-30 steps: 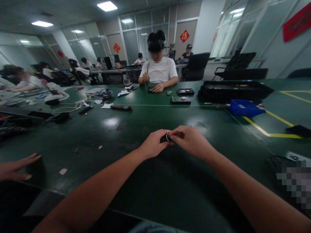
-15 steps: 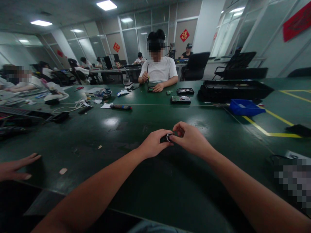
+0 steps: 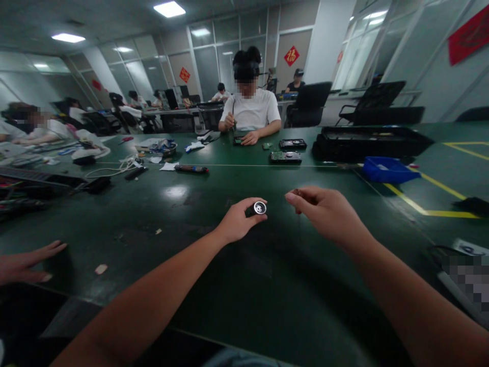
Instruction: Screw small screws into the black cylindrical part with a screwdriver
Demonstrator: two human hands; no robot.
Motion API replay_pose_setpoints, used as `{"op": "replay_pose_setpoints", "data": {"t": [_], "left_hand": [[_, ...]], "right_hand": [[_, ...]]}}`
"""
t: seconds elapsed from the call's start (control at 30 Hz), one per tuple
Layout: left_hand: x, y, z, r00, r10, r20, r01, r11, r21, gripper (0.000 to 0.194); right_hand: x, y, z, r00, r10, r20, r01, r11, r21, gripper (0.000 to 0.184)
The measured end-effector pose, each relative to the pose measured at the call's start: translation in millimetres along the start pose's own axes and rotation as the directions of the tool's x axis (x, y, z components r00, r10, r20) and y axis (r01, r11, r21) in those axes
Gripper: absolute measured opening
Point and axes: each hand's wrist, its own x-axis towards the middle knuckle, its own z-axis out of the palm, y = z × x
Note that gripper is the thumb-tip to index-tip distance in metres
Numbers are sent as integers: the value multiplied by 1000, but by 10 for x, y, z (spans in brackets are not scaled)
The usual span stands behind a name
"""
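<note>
My left hand [image 3: 235, 223] is wrapped round a short black cylinder [image 3: 260, 208], held above the green table [image 3: 229, 306]. The cylinder's silver-rimmed open end faces me, and small dark spots show on the pale surface inside; whether it is a flashlight or a connector I cannot tell. To the right and apart from it, my right hand [image 3: 326, 206] is closed, thumb pressed against the bent fingers. Anything within that pinch is hidden or too small to name.
Another person's hand [image 3: 32, 262] rests at the left edge. Across the table a person in a white shirt [image 3: 250, 109] works near hard drives [image 3: 286, 157]. A blue bin [image 3: 389, 171] and long black tray [image 3: 370, 145] stand at right; a pen-shaped tool [image 3: 191, 168] lies left.
My right hand has drawn away from the cylinder to the right, exposing its round end. My left hand still grips the cylinder, slightly farther left and up.
</note>
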Motion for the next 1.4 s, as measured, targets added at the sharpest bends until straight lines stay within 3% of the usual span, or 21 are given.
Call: {"op": "replay_pose_setpoints", "data": {"t": [0.07,0.2,0.27,0.67,0.9,1.13,1.3,1.4], "left_hand": [[10,-32,1,1000,-9,0,9,1000,-12,37],[26,-73,8,999,-41,5,41,998,-37,38],[28,-75,11,999,-44,5,44,998,-43,38],[17,-75,11,1000,-15,7,15,1000,-26,39],[-20,-41,13,999,-17,34,15,998,55,41],[-21,-34,12,1000,4,29,-6,998,69,40],[-25,-33,9,999,11,31,-13,997,74,40],[-25,-41,8,1000,9,14,-10,997,77,40]], "right_hand": [[-32,-29,-21,999,6,-32,-3,998,64,37],[-85,-22,52,984,1,-179,62,936,347,30],[-100,-6,109,983,-1,-184,72,923,379,28],[-127,45,206,989,-40,-145,69,978,198,29],[-194,-21,210,960,-172,-222,147,981,-125,25],[-214,-46,255,930,-346,-120,326,931,-162,24],[-198,-74,281,946,-295,-134,261,939,-222,27],[-199,-79,278,935,-321,-149,288,935,-209,26]]}}
